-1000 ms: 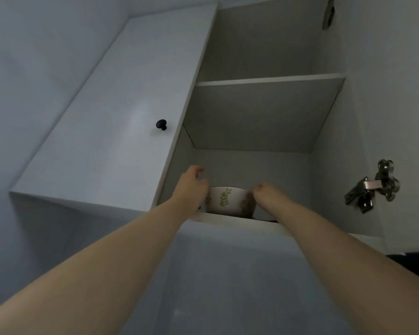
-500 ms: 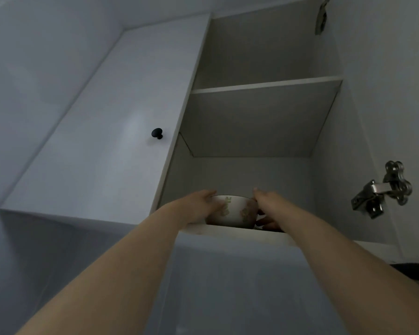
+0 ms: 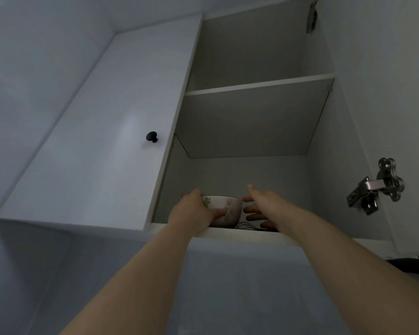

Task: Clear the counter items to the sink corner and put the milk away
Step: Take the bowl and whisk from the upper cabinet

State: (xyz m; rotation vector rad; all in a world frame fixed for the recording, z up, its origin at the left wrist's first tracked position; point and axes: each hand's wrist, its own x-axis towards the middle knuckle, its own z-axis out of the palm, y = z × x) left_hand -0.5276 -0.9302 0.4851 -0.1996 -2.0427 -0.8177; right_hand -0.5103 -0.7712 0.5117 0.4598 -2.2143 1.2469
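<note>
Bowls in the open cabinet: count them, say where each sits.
1. The patterned bowl sits at the front edge of the bottom shelf, held by the left hand; the right hand hovers beside it. More may hide behind the hands.

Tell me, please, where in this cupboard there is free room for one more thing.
The bottom shelf looks free between the right hand and the right wall. Its left part is crowded: the left hand grips the bowl, a whisk beside it. The upper shelf's top is hidden.
</note>
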